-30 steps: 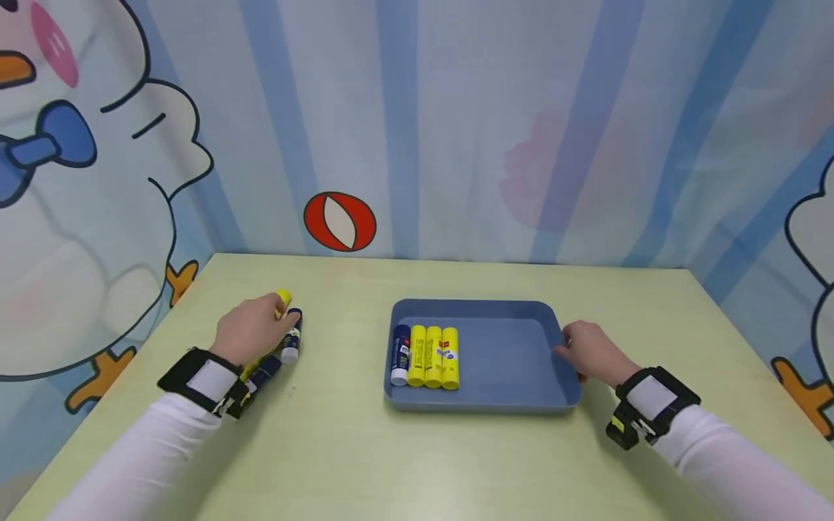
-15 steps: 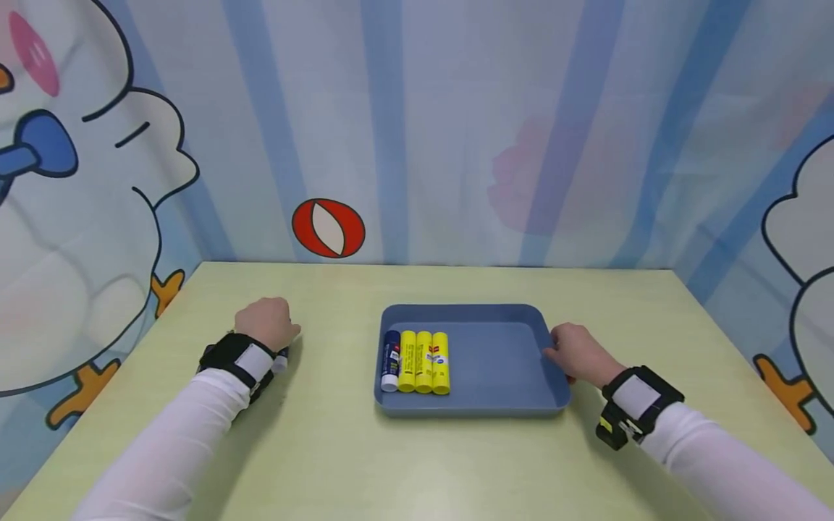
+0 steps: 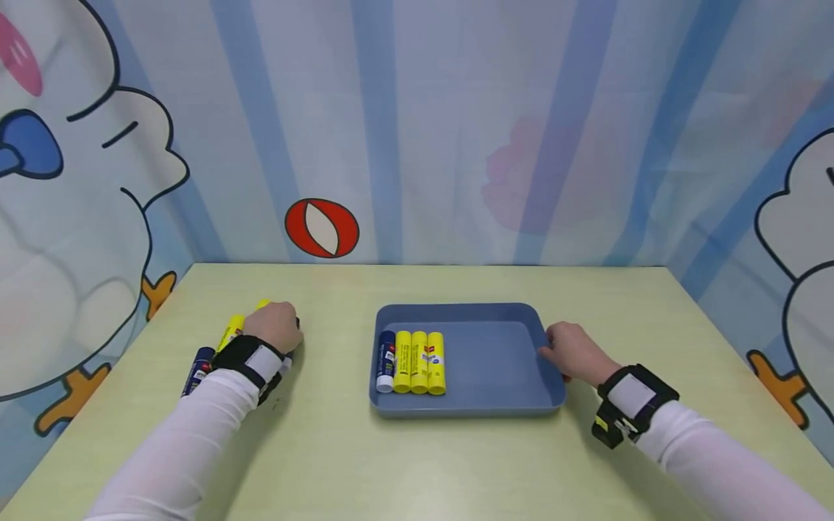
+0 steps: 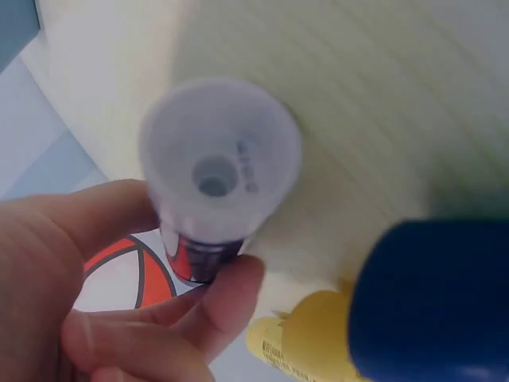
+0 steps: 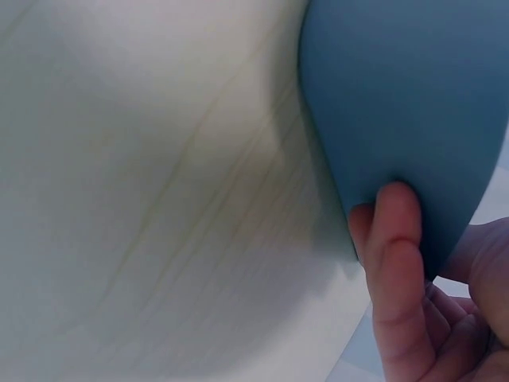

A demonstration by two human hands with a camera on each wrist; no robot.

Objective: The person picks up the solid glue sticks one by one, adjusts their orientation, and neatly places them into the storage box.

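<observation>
My left hand [image 3: 276,327] pinches a dark blue glue stick with a whitish base [image 4: 219,171] between thumb and fingers, at the left of the table. In the left wrist view its hollow base faces the camera; in the head view the hand mostly hides it. On the right, my right hand [image 3: 576,353] grips the short side of a blue-grey tray [image 3: 495,362], fingers against the outer wall and thumb over the rim. Inside the tray, along its left end, a dark blue glue stick [image 3: 386,362] lies beside three yellow glue sticks [image 3: 419,363].
Around my left wrist lie more glue sticks: a dark blue one [image 3: 198,370], a yellow one [image 3: 231,331] and another yellow end [image 3: 263,304] beyond the hand. A printed curtain [image 3: 443,145] rises behind the pale table [image 3: 417,463].
My left hand has shifted right, off the other loose glue sticks, and now pinches the dark blue one. The head view has turned slightly. My right hand keeps its grip on the tray.
</observation>
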